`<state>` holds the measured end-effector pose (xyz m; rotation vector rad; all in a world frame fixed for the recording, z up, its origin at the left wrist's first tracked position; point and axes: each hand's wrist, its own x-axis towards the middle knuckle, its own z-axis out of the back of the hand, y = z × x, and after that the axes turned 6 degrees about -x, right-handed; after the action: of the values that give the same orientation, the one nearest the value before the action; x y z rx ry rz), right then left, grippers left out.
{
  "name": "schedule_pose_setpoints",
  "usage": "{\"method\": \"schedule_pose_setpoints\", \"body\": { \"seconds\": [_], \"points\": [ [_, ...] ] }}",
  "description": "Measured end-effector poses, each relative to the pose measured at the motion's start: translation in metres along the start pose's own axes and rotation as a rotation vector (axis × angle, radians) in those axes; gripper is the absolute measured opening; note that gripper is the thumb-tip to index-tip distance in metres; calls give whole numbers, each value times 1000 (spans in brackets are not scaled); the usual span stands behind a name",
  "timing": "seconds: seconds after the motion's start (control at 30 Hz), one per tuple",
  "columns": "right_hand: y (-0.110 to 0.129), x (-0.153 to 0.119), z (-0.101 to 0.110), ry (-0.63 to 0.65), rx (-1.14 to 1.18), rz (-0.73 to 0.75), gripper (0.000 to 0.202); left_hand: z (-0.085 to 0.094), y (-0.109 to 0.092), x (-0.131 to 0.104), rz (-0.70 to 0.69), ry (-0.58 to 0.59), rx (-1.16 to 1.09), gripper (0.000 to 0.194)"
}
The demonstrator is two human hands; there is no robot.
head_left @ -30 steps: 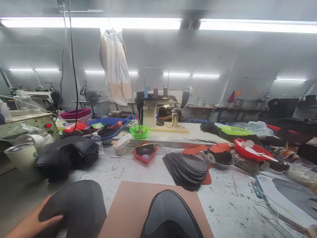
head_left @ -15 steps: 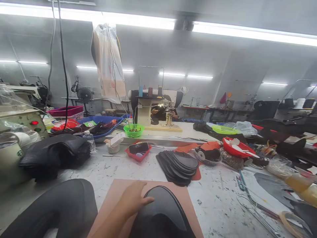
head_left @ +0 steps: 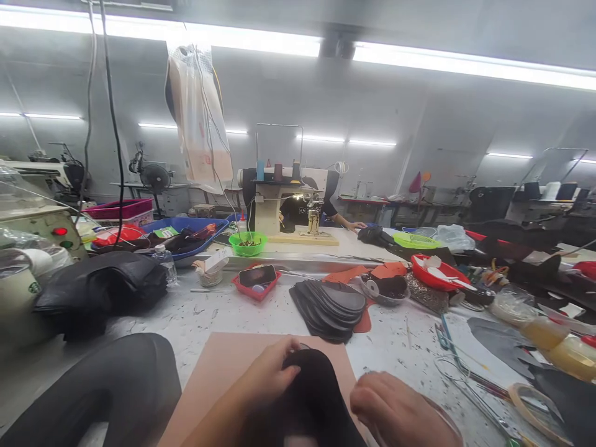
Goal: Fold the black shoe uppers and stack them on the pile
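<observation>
My left hand [head_left: 272, 372] is at the upper left edge of a curved black leather-like piece [head_left: 316, 385], thumb over it and fingers at its rim. This piece now looks matte black, and a pale patch shows at the bottom of the view. Under it lies a pinkish-tan board [head_left: 223, 360]. My right hand [head_left: 400, 410], slightly blurred, is curled just right of the black piece, above the board's right edge; whatever its fingers may hold is hidden. On the left rests a larger stack of curved black pieces [head_left: 139, 379].
Beyond the board lie a fanned stack of black pieces [head_left: 328, 307], a red tray with a phone [head_left: 257, 276] and a red dish [head_left: 419, 273]. A sewing machine [head_left: 267, 208] stands behind, with a co-worker's hand [head_left: 354, 225] beside it. Tape [head_left: 516, 397] lies at right.
My right hand has come into view from below right. The piece under my left hand has turned from glossy to matte, and its thumb sits over the edge. The co-worker's arm now reaches right.
</observation>
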<state>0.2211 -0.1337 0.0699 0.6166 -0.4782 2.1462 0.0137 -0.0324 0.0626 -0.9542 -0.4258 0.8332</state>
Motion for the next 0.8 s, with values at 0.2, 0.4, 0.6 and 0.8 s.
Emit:
{"method": "schedule_pose_setpoints", "body": {
  "seconds": [0.2,0.4,0.6,0.8],
  "points": [
    [11,50,-14,-181,21,-137,19,-14,-46,-31,-203,129,67,27],
    [24,44,-21,-352,-110,-84,25,-23,-28,-31,-123,43,-253,27],
    [37,46,-20,-415,-146,-35,27,-29,-13,-22,95,12,-790,17],
    [39,50,-21,-496,-108,148,26,-16,-32,-25,229,-54,-758,14]
  ]
}}
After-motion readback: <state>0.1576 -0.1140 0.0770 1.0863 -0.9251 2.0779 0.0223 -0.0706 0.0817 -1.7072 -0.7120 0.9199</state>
